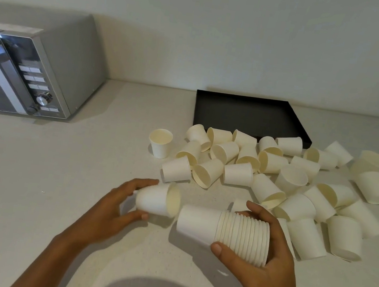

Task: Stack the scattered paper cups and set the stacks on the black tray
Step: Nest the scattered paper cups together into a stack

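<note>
My right hand [264, 260] grips a stack of several white paper cups [224, 232], held sideways with its closed bottom pointing left. My left hand [112, 205] holds a single white cup [158, 200] on its side, its open mouth facing the stack's bottom, a small gap between them. Behind both hands lies a heap of several scattered paper cups [277, 171], most on their sides, one cup [160, 142] upright at the heap's left. The black tray [249, 115] sits behind the heap with nothing on it that I can see.
A silver microwave [29, 70] stands at the back left on the white counter [44, 170]. A pale wall runs behind the counter. The heap of cups spreads toward the right edge of view.
</note>
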{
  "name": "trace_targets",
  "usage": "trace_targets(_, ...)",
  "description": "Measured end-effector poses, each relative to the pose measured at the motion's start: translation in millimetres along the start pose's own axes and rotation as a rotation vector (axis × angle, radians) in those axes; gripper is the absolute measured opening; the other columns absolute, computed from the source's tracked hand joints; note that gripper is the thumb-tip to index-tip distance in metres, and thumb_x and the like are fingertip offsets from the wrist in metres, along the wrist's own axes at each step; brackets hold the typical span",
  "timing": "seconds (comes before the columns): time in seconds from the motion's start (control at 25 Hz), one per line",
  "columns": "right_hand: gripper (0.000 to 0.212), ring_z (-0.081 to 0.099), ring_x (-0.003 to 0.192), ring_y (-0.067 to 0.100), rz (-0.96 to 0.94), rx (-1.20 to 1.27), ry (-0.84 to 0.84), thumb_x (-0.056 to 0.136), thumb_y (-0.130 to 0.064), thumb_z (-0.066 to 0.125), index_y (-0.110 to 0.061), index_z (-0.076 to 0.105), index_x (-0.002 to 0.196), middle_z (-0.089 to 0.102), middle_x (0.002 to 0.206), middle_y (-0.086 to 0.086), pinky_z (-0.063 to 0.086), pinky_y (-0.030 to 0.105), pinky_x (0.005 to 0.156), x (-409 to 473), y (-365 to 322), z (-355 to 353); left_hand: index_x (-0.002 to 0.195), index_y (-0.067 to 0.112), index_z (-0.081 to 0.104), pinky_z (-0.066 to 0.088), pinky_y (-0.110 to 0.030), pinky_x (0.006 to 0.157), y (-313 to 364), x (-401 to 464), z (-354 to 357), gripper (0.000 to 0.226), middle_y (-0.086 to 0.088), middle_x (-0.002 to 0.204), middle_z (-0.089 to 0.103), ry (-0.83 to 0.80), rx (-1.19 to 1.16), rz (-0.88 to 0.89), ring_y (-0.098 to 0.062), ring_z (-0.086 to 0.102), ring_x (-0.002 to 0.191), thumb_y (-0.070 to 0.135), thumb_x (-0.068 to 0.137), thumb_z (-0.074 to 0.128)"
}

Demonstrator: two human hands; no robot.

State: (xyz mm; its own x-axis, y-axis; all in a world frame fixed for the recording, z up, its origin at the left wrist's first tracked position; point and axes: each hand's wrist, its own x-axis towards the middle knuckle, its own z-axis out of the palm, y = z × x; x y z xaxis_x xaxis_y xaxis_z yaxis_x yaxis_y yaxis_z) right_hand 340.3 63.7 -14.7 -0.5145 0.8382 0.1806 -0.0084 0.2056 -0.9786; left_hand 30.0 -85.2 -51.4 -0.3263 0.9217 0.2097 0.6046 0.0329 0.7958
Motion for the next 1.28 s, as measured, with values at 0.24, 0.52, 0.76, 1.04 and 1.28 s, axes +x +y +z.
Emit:
trace_targets(0.24, 0.106, 0.069, 0.106, 0.008, -0.005, -0.018, -0.002, 0.048, -0.051, 0.101, -0.042, 0.056, 0.143, 0.068, 0.121, -0.012, 0.063, 0.020, 0.075, 3, 3, 1, 0.154, 0.022, 0.042, 0.044, -0.027, 0.110, 24, 0, 27, 0.073, 0.007, 0.149, 0.054, -0.125, -0.036, 0.077, -0.019, 0.050, 0.137, 0.036, 0.093, 0.078)
trace_targets(0.52, 0.108, 0.068, 0.108, 0.004, 0.030, -0.030, -0.044, 0.043, -0.053, 0.102, -0.046, 0.056, 0.141, 0.067, 0.122, -0.016, 0.065, 0.024, 0.077, 5, 12, 4, 0.152, 0.036, 0.047, 0.044, -0.021, 0.110, 34, 13, 57, 0.072, 0.013, 0.147, 0.056, -0.165, -0.079, 0.093, -0.015, 0.052, 0.137, 0.037, 0.089, 0.082)
trace_targets(0.76, 0.105, 0.069, 0.106, 0.006, 0.015, -0.031, 0.016, 0.045, -0.054, 0.101, -0.045, 0.057, 0.140, 0.068, 0.120, -0.015, 0.066, 0.026, 0.073, 13, 12, -6, 0.146, 0.029, 0.053, 0.051, -0.038, 0.106, 31, 41, 50, 0.065, 0.009, 0.144, 0.059, 0.019, -0.117, 0.092, -0.017, 0.057, 0.131, 0.052, 0.089, 0.074)
trace_targets(1.04, 0.109, 0.069, 0.106, 0.007, 0.006, -0.031, 0.054, 0.045, -0.058, 0.100, -0.042, 0.055, 0.143, 0.068, 0.121, -0.012, 0.064, 0.021, 0.075, 15, 16, -14, 0.154, 0.041, 0.033, 0.027, -0.046, 0.119, 6, 88, 45, 0.086, 0.020, 0.159, 0.034, 0.226, 0.080, -0.237, 0.000, 0.033, 0.140, 0.052, 0.080, 0.076)
trace_targets(1.28, 0.112, 0.069, 0.106, 0.005, 0.017, -0.015, 0.074, 0.041, -0.073, 0.097, -0.043, 0.056, 0.141, 0.068, 0.120, -0.013, 0.062, 0.017, 0.072, 16, 14, -16, 0.146, 0.045, 0.037, 0.032, -0.064, 0.119, -17, 88, 47, 0.069, 0.009, 0.154, 0.047, 0.208, 0.100, -0.219, -0.023, 0.045, 0.141, 0.045, 0.088, 0.073)
